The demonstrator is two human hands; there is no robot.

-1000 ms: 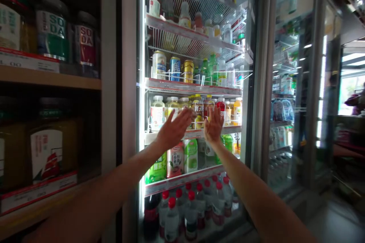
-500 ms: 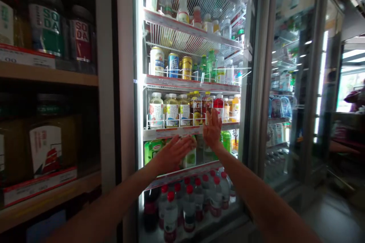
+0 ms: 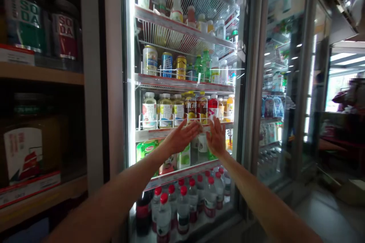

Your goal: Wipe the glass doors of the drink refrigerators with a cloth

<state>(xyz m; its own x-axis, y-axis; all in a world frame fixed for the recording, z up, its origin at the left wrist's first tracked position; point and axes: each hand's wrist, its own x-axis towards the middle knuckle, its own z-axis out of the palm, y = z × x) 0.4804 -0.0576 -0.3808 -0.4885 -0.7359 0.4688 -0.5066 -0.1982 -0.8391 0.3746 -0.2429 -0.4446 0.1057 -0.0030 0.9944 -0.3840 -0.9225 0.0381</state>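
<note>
Both hands reach toward a lit drinks fridge point(image 3: 196, 82) with several shelves. My left hand point(image 3: 182, 138) is stretched out flat, its fingers pointing right, in front of the shelf edge below the tea bottles. A small brownish patch at its fingertips may be a reflection; I cannot make it out. Fingers up and apart, my right hand point(image 3: 217, 138) is just beside it, below a red-drink bottle point(image 3: 212, 106). White-labelled tea bottles point(image 3: 165, 112) line that shelf, with dark iced tea bottles point(image 3: 190, 106) alongside. Whether either palm touches glass cannot be told.
Red-capped water bottles point(image 3: 182, 209) crowd the fridge floor. Cans point(image 3: 167, 64) stand one shelf above the tea. On the left, a wooden shelf point(image 3: 42, 73) carries soda bottles point(image 3: 26, 19). Another glass-door fridge point(image 3: 278, 83) stands to the right.
My left hand has moved right and slightly up, closer to my right hand. The right hand is a little lower against the bottles. The view has shifted slightly right.
</note>
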